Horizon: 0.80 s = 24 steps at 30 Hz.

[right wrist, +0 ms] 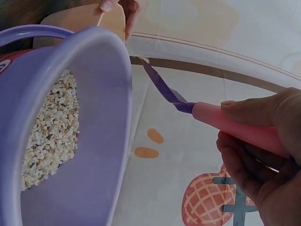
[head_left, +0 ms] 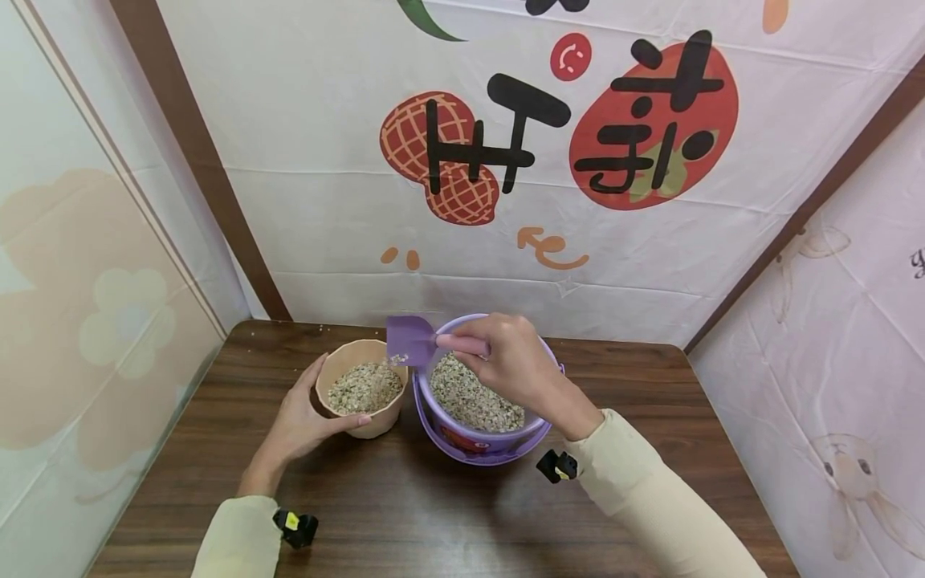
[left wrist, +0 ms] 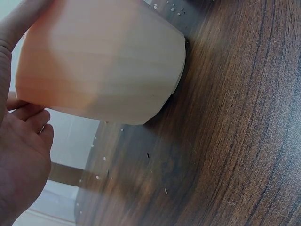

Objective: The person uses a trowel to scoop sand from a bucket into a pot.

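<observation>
My left hand (head_left: 307, 417) grips a peach-coloured pot (head_left: 377, 419) by its sides, thumb at the front, fingers round the far left. Pale gravel (head_left: 364, 388) fills much of the pot. My right hand (head_left: 509, 361) holds the pink handle (head_left: 464, 344) of a toy shovel with a purple blade (head_left: 410, 339). The blade hangs over the pot's right rim, tilted, with some gravel at its lower edge. Under the right hand stands a purple bucket (head_left: 462, 451) with more gravel (head_left: 473, 397) in it. In the right wrist view the shovel (right wrist: 162, 87) is beyond the bucket's rim.
The pot and bucket stand side by side near the back of a brown wooden table (head_left: 433, 522). Stray grains (left wrist: 98, 177) lie on the table by the pot. A printed white cloth (head_left: 325, 225) hangs right behind the table, with more cloth at both sides.
</observation>
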{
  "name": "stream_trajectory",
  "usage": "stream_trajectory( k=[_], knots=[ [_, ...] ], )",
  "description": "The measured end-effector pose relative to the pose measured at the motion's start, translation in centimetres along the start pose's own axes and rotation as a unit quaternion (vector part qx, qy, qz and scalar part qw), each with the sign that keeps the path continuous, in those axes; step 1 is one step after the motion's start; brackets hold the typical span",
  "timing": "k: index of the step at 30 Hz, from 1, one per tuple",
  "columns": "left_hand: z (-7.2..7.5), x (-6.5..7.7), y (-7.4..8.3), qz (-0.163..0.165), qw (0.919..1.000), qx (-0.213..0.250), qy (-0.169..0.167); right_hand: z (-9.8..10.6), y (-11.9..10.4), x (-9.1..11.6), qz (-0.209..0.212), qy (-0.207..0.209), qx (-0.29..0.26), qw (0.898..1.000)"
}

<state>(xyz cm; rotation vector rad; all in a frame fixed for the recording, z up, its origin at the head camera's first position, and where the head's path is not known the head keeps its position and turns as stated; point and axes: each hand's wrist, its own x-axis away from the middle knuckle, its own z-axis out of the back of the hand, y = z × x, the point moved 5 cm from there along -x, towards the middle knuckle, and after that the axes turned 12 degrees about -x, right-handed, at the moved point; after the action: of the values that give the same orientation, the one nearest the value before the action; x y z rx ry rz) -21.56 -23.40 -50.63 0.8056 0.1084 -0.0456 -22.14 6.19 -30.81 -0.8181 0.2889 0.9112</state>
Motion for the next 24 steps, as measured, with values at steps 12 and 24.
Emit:
stream_trajectory(
  k=[12,24],
  knots=[
    [0.0,0.1,-0.1,0.007,1.0000,-0.002,-0.005,2.1,2.0,2.5,-0.119,0.087,-0.060,0.987],
    [0.1,0.1,0.2,0.004,0.9999,-0.010,0.000,5.1,5.4,9.0,-0.292,0.154,-0.132,0.935]
  ],
)
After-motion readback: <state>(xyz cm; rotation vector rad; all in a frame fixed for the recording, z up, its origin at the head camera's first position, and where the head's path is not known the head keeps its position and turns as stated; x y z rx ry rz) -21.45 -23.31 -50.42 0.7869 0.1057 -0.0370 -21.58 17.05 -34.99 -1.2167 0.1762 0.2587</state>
